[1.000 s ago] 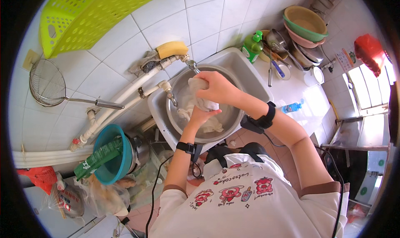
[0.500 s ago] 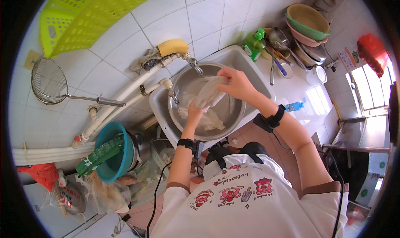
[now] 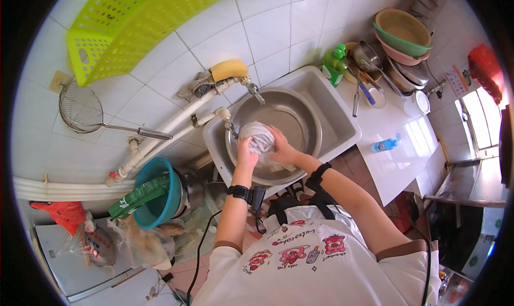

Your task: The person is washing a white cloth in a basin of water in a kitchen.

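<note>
A wet-looking white cloth (image 3: 259, 137), bunched into a rounded wad, is held between both hands over a round metal basin (image 3: 292, 113). My left hand (image 3: 246, 155) wraps round its near left side. On the right side, the fingers of my right hand (image 3: 286, 149) press against the wad. Below the hands, more pale cloth (image 3: 281, 167) shows in the basin, mostly hidden by the right hand and wrist. The basin stands in a grey sink (image 3: 338, 125). Two metal taps, one upper (image 3: 256, 94) and one lower (image 3: 231, 126), reach over its left rim.
A green pump bottle (image 3: 335, 66) stands at the sink's far corner, with stacked bowls (image 3: 402, 33) behind it. On the white counter (image 3: 396, 169) lies a small blue bottle (image 3: 386, 144). Left are a teal basin (image 3: 155, 209), a wall-hung wire strainer (image 3: 81, 108) and pipes.
The cloth, spread between my hands before, is now gathered into a compact wad. My right hand has come down from above it to its right side, lower over the basin.
</note>
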`<control>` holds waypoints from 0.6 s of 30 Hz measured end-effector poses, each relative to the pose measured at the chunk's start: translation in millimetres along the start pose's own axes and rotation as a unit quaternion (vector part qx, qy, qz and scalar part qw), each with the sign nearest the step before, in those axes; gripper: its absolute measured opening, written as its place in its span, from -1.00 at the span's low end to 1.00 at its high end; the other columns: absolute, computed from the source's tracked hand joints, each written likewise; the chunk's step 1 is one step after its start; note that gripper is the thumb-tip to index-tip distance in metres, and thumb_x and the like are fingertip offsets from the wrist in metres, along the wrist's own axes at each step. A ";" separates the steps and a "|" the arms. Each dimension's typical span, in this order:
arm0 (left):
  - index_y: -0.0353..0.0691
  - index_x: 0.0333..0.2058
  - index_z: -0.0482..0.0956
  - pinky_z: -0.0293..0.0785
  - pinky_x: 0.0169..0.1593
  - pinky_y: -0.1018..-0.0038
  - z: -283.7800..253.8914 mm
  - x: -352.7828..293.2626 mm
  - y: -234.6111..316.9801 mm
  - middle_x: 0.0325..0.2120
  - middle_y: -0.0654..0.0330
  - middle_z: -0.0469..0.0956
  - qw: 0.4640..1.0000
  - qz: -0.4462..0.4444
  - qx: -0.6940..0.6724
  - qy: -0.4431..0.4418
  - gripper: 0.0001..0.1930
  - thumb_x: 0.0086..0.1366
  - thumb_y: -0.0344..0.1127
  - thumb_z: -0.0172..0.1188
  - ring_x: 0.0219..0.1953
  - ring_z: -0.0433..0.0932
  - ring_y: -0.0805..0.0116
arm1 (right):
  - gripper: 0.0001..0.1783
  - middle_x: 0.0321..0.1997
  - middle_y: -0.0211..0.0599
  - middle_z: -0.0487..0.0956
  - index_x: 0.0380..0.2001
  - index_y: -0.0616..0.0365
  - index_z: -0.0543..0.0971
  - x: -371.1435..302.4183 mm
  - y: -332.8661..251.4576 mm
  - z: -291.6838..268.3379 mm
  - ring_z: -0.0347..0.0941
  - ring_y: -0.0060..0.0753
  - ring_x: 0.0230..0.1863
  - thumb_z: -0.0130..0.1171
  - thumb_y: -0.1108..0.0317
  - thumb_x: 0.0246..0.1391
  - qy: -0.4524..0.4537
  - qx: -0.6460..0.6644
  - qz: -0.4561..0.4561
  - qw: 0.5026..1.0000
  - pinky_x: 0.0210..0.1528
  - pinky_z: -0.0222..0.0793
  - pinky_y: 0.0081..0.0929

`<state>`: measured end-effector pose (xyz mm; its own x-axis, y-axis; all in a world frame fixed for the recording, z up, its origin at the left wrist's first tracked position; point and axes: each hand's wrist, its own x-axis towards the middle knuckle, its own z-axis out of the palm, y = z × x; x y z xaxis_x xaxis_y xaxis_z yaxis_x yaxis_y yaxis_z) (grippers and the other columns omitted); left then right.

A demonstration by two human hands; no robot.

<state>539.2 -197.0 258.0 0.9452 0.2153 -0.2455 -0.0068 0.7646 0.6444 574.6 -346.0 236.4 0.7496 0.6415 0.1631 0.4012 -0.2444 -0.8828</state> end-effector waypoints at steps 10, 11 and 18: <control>-0.33 -0.16 0.37 0.33 0.01 0.33 -2.0 -10.1 10.2 -0.18 0.10 0.45 0.986 -0.040 -0.077 0.144 -0.71 0.15 -0.34 -0.09 -0.11 0.42 0.23 | 0.09 0.10 -0.31 0.23 0.22 0.00 -0.09 25.0 -46.0 2.3 0.18 -0.41 0.10 0.40 0.35 -0.32 -0.027 0.388 0.071 0.919 0.01 0.23 -0.44; -0.33 -0.16 0.37 0.32 0.02 0.32 -0.3 -11.5 10.5 -0.18 0.11 0.45 0.986 -0.022 -0.089 0.137 -0.70 0.15 -0.34 -0.09 -0.10 0.41 0.23 | 0.05 0.07 -0.36 0.28 0.22 -0.07 -0.06 27.2 -52.0 -1.7 0.25 -0.46 0.03 0.38 0.38 -0.29 -0.050 0.433 0.138 0.890 -0.13 0.36 -0.49; -0.28 -0.08 0.36 0.16 0.11 0.35 4.1 -5.2 12.1 -0.10 0.18 0.42 0.998 -0.040 0.014 0.050 -0.59 0.25 -0.09 -0.13 0.01 0.33 0.28 | -0.26 -0.19 -0.48 0.37 0.05 -0.09 0.20 30.1 -43.8 -11.2 0.33 -0.61 -0.28 0.29 0.42 -0.25 -0.094 0.375 0.242 0.890 -0.54 0.33 -0.65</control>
<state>535.6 -191.3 270.1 0.9049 0.2148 -0.3674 0.0780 0.7649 0.6394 585.5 -324.1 284.9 0.6101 0.7198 -0.3311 -0.4615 -0.0168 -0.8870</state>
